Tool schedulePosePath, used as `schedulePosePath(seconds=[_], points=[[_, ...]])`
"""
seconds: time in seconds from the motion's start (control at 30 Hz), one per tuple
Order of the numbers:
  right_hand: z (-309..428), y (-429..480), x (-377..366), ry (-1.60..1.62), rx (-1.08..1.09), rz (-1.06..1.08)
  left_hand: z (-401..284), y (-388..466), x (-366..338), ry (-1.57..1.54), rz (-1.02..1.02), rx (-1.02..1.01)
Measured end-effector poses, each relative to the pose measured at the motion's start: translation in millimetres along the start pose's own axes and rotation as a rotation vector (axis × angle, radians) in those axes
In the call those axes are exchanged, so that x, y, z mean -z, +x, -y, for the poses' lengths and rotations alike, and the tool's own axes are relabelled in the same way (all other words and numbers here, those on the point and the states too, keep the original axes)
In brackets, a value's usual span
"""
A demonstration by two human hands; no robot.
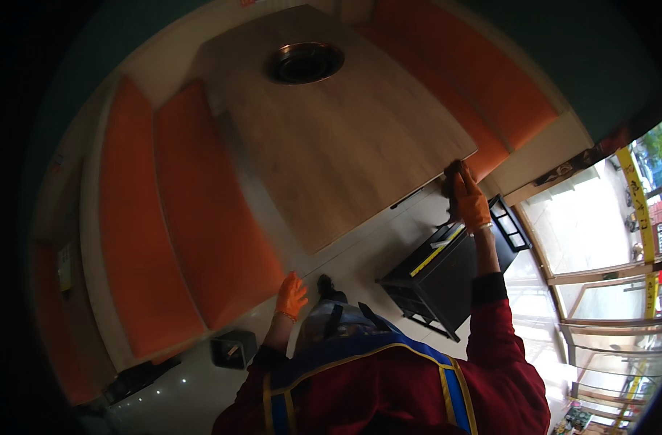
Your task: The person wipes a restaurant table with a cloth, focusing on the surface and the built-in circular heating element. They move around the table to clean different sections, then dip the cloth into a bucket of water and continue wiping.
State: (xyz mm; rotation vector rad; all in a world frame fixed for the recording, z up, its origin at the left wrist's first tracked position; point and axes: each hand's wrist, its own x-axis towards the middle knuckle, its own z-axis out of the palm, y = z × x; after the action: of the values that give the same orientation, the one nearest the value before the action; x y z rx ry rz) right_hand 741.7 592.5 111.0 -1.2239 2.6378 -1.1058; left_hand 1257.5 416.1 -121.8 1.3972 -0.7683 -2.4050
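Note:
My right hand (pixel 471 202), in an orange rubber glove, is at the near right corner of a wood-grain table (pixel 336 152). It presses a dark brown cloth (pixel 451 187) against the table's edge, and part of the cloth hangs below. My left hand (pixel 291 296), gloved in orange too, is low beside the near end of an orange bench seat (pixel 216 217). Its fingers are loosely apart with nothing in them. A round recessed grill (pixel 307 63) with a copper-coloured rim is set into the far part of the tabletop.
Another orange bench (pixel 461 76) runs along the table's right side. A black cabinet (pixel 445 288) stands below my right arm, with a black rack (pixel 510 223) beside it. A dark bin (pixel 234 349) is on the floor at left. Large windows (pixel 586 223) line the right.

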Motion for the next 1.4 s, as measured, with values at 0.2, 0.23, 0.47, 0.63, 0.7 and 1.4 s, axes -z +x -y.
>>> schedulePosePath(seconds=[0.2,0.23,0.47,0.63,0.7,1.4], points=[[30,72,-49,-0.054,0.016,0.016,-11,56,51,-0.175,0.075,0.000],[31,75,-60,-0.130,-0.030,0.017,-10,59,58,-0.185,0.054,0.022],[-6,120,-136,-0.733,0.342,0.253,-15,44,80,-0.152,-0.089,-0.016],[-43,171,-208,-0.482,0.589,0.571,-10,34,69,0.027,-0.047,-0.047],[-75,194,-215,-0.382,0.577,0.444,5,25,59,-0.262,-0.270,-0.006],[-68,145,-230,0.248,0.900,1.101,56,-34,-38,-0.834,-0.613,-0.005]])
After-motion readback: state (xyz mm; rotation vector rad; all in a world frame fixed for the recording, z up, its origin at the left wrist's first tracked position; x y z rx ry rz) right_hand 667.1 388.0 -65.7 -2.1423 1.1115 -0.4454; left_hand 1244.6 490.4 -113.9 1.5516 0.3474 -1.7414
